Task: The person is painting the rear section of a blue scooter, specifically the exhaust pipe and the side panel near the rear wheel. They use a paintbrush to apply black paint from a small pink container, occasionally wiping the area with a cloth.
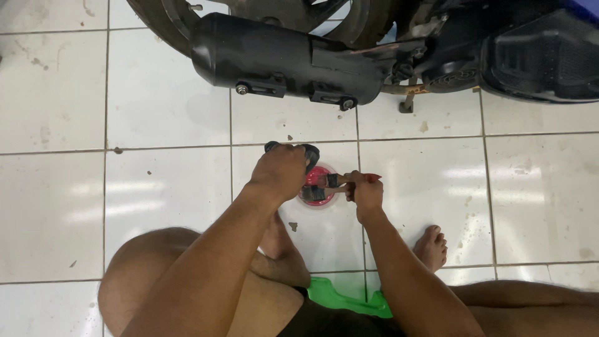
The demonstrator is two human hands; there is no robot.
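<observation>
While my left hand (279,171) covers much of the small red dish (317,187) on the floor tiles (168,181), its grip is closed round a dark part (307,151) I can barely make out. My right hand (365,193) pinches the paintbrush (337,181), which lies crosswise, red handle rightward, bristles left over the dish. Beyond, the motorcycle's black exhaust (281,59) is cut off.

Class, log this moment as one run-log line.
left hand: holds dark part over red bowl | right hand: holds paintbrush, bristles at bowl | scene: tiled floor, motorbike exhaust
</observation>
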